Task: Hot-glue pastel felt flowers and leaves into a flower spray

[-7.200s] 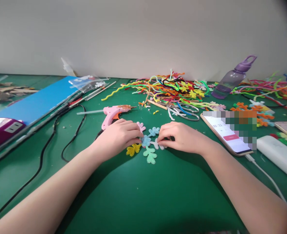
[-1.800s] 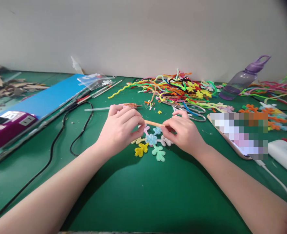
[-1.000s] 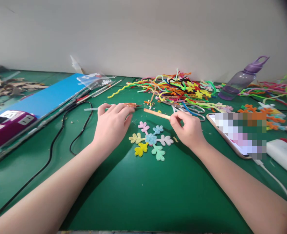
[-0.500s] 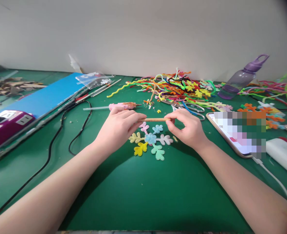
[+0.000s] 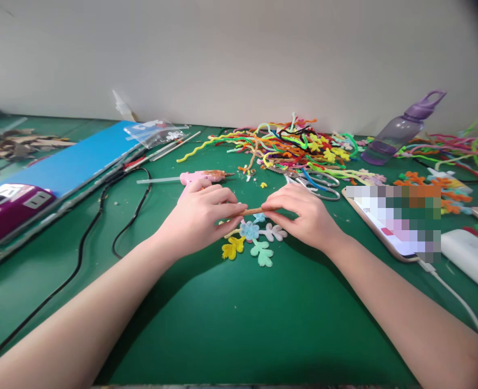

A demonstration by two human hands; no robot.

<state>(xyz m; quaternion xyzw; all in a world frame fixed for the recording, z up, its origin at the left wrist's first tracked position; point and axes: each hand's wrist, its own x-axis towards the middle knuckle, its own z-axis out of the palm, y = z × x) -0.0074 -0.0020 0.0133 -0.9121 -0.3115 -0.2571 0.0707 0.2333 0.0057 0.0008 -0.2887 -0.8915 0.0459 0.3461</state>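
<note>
Between my two hands runs a short tan pipe cleaner [image 5: 253, 211], held level above the table. My left hand [image 5: 204, 213] pinches its left end between thumb and fingers. The right end is in the pinch of my right hand [image 5: 304, 213]. Just below lies a pipe-cleaner snowflake [image 5: 249, 230] with a blue flower centre and pastel and yellow leaf-shaped arms; my fingers cover its upper arms. A pink hot glue gun [image 5: 204, 176] with a clear glue stick lies behind my left hand. Scissors [image 5: 318, 182] lie partly hidden behind my right hand.
Loose coloured pipe cleaners [image 5: 279, 143] are heaped at the back, near a purple water bottle [image 5: 401, 132]. On the right lie a phone [image 5: 385, 227] with a cable and a white power bank [image 5: 472, 262]. A purple power strip [image 5: 14, 210], blue board [image 5: 72, 162] and black cord [image 5: 87, 246] occupy the left.
Both hands have come a little lower and the right hand's fingertips have moved left, closer to the left hand's along the pipe cleaner. More of the snowflake's upper arms is now covered.
</note>
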